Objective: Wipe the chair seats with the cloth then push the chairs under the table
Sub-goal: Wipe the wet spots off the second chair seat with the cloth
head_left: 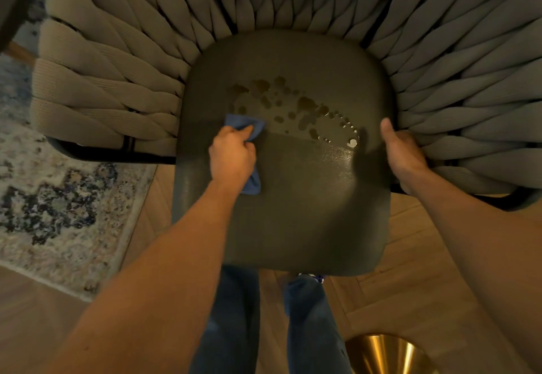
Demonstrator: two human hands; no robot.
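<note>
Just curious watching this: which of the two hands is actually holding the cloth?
The left hand grips the blue cloth on the chair seat, beside the droplets. The right hand holds only the seat's edge.

A single head-worn wide-angle camera looks steeply down from above and close in, facing the chair seat [281, 168] head-on. The view bends at its edges and takes in the wooden floor [410, 271] below.
</note>
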